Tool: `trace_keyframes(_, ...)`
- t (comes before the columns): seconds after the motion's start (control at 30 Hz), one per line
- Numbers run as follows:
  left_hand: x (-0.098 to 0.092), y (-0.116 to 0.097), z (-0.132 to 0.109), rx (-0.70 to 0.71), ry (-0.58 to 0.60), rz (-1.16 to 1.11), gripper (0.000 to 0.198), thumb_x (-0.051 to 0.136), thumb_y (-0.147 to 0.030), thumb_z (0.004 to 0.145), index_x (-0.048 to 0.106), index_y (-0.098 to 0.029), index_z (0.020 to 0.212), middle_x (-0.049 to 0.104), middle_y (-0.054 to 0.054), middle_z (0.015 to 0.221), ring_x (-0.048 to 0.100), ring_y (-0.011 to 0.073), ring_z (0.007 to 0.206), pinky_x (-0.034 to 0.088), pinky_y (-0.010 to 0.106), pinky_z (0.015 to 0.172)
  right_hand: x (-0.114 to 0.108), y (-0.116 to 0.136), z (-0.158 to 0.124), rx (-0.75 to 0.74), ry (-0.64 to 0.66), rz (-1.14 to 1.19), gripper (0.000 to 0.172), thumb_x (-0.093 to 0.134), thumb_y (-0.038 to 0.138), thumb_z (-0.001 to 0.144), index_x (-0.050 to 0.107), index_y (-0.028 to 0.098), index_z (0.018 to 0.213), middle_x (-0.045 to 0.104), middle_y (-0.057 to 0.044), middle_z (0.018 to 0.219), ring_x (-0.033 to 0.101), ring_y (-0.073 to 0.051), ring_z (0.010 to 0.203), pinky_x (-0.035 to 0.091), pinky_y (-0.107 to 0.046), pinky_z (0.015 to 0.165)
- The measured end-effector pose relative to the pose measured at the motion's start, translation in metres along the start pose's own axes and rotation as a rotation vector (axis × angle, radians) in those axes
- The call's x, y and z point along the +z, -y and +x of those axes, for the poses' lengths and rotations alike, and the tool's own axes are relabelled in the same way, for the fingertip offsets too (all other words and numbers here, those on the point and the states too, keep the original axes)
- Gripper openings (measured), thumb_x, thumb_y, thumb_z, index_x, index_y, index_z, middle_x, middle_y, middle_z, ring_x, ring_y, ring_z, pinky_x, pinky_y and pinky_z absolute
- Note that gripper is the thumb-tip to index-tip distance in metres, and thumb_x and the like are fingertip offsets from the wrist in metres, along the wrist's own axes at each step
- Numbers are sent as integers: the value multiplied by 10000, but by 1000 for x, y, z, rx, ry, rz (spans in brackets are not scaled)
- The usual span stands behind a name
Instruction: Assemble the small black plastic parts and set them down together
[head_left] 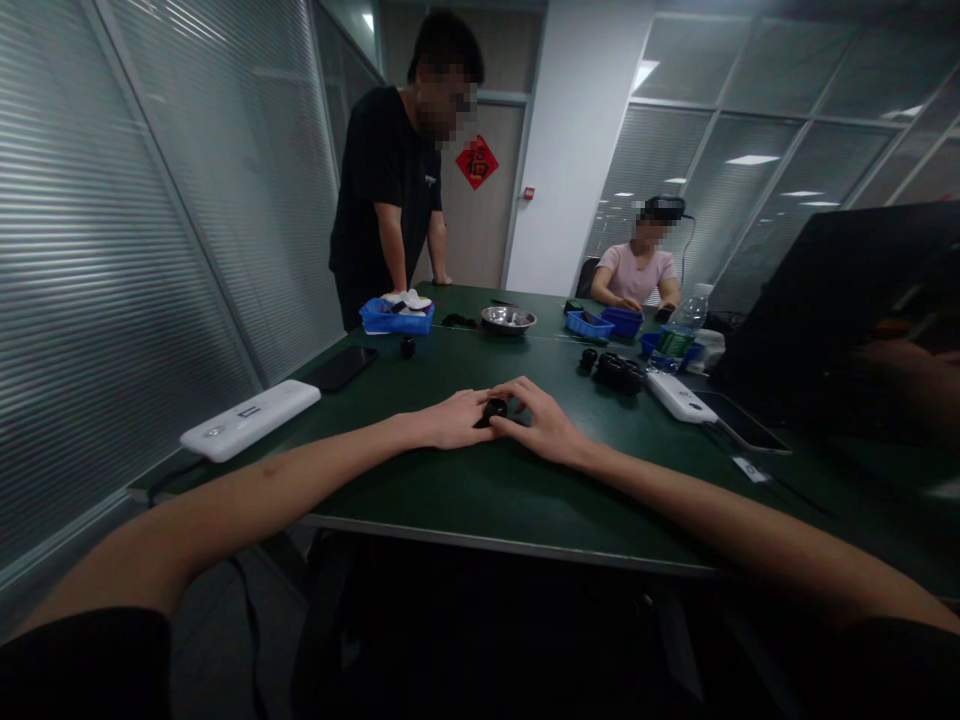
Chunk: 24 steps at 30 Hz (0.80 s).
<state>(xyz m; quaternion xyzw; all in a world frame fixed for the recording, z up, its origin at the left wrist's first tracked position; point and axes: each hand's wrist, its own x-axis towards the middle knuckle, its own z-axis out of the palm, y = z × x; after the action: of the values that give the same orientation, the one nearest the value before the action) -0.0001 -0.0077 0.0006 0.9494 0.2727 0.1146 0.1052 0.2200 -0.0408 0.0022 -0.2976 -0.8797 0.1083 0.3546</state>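
Both of my hands meet over the table near its middle, around a small black round part (495, 409) with a ring-like top. My left hand (454, 419) comes from the left, its fingers closed against the near-left side of the part and partly hidden. From the other side my right hand (546, 424) curls its thumb and fingers around the part in a pinch. What exactly the black part is cannot be made out. A similar small black piece (407, 346) stands farther off to the left. Several black pieces (619, 372) lie grouped to the right.
A white power bank (251, 420) and a dark phone (345, 368) lie left. Farther back are a blue basket (397, 320) and a metal bowl (508, 331). To the right stand a water bottle (679, 332), another power bank (679, 397) and a dark screen (840, 310). Two people are across the table.
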Motion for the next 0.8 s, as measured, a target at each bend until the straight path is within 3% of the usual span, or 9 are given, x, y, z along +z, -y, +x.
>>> trace_keyframes(0.27, -4, -3, -2, -15, 25, 3, 512, 419, -556, 1022, 605, -166, 1295, 512, 133, 1506, 490, 310, 1380, 361, 463, 1185, 1, 0, 0, -29, 35, 33, 357, 621, 214, 940, 601, 229, 1297, 642, -88, 1213, 611, -247, 1080, 548, -393, 859)
trace_keyframes(0.37, -4, -3, -1, -49, 32, 21, 569, 456, -552, 1010, 540, -144, 1397, 470, 160, 1554, 414, 323, 1461, 310, 485, 1224, 0, 4, 1, 18, 25, 20, 402, 678, 263, 923, 593, 228, 1314, 629, -92, 1206, 606, -253, 1083, 548, -401, 870)
trace_keyframes(0.47, -3, -3, -1, -31, 40, 28, 548, 467, -533, 1007, 554, -142, 1381, 454, 159, 1572, 348, 315, 1510, 252, 500, 1257, 0, 4, 1, 49, 9, -1, 399, 691, 293, 925, 598, 224, 1307, 623, -90, 1165, 612, -247, 1047, 548, -407, 874)
trace_keyframes(0.67, -1, 0, 0, -5, 16, 24, 498, 426, -548, 1019, 622, -162, 1265, 538, 136, 1489, 498, 303, 1383, 348, 480, 1203, 1, 1, -1, -5, 38, 32, 392, 618, 216, 933, 579, 215, 1323, 633, -101, 1227, 615, -250, 1070, 554, -406, 861)
trace_keyframes(0.8, 2, 3, 2, -16, 4, 36, 525, 460, -545, 1007, 594, -147, 1321, 511, 152, 1513, 468, 311, 1416, 329, 483, 1221, 1, 2, 0, 14, 32, 26, 421, 651, 244, 925, 569, 219, 1337, 632, -97, 1215, 616, -250, 1070, 554, -411, 873)
